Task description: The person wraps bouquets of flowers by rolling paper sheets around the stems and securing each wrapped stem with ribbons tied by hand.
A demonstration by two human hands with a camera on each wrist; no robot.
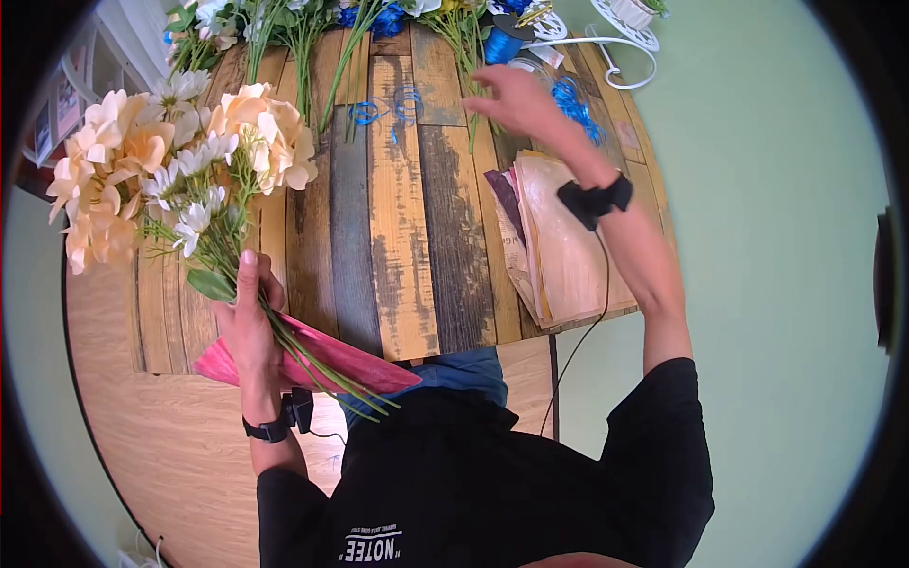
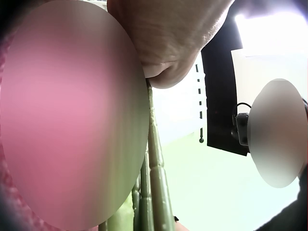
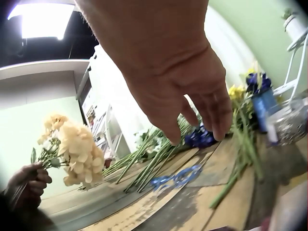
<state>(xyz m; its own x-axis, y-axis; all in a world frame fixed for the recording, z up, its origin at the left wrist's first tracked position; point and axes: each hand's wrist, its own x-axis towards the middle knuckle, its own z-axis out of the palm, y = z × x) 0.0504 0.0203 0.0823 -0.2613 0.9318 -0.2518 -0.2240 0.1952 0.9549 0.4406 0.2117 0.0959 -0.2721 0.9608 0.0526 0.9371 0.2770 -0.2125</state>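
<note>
In the head view my left hand (image 1: 250,317) grips the green stems of a bouquet of peach blooms (image 1: 114,142) and white daisies (image 1: 194,222) at the table's left. A pink wrapping sheet (image 1: 350,364) lies behind the stems, below that hand. My right hand (image 1: 519,99) is in the air over the table's far right part, fingers spread and holding nothing. Near it are loose green stems (image 1: 471,57) and a curled blue ribbon (image 1: 573,109). The right wrist view shows the right hand (image 3: 192,96) above the table, with the blue ribbon (image 3: 177,178) lower down.
A stack of wrapping paper (image 1: 578,246) lies at the table's right edge. More flowers (image 1: 383,19) line the far edge, beside a blue ribbon spool (image 1: 502,40) and a white wire stand (image 1: 630,80). A thin blue ribbon (image 1: 367,114) lies at the middle back.
</note>
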